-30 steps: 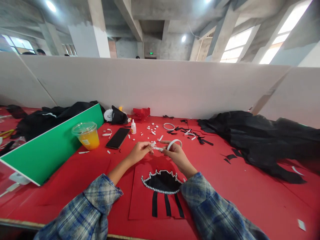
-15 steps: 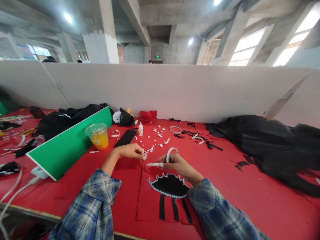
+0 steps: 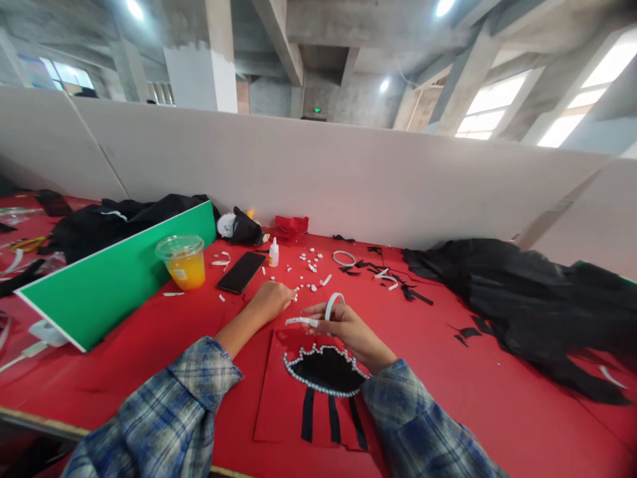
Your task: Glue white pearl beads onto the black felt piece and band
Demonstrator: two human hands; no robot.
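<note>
My left hand (image 3: 273, 300) reaches to the small white beads (image 3: 313, 287) scattered on the red table. Its fingers are drawn together at the nearest ones, and whatever they pinch is hidden. In my right hand (image 3: 348, 326) is a curled white strip (image 3: 334, 304), gripped between thumb and fingers. Beads line the free end of the strip, which points left above the table. Below it lies a red sheet (image 3: 279, 411) bearing a black eye-like shape (image 3: 326, 373) edged with silvery pearls. Several black strips (image 3: 334, 419) extend beneath that shape.
A glue bottle (image 3: 273, 253) and a black phone (image 3: 241, 272) lie beyond my left hand. Left of them are an orange drink cup (image 3: 184, 265) and a green board (image 3: 119, 282). A white ring (image 3: 344, 257), black scraps (image 3: 417, 295) and black fabric (image 3: 488, 285) occupy the right side.
My left hand has moved forward, away from the strip's beaded end, to the loose beads. My right hand still holds the strip, its beaded end slightly turned. The camera view has shifted a little.
</note>
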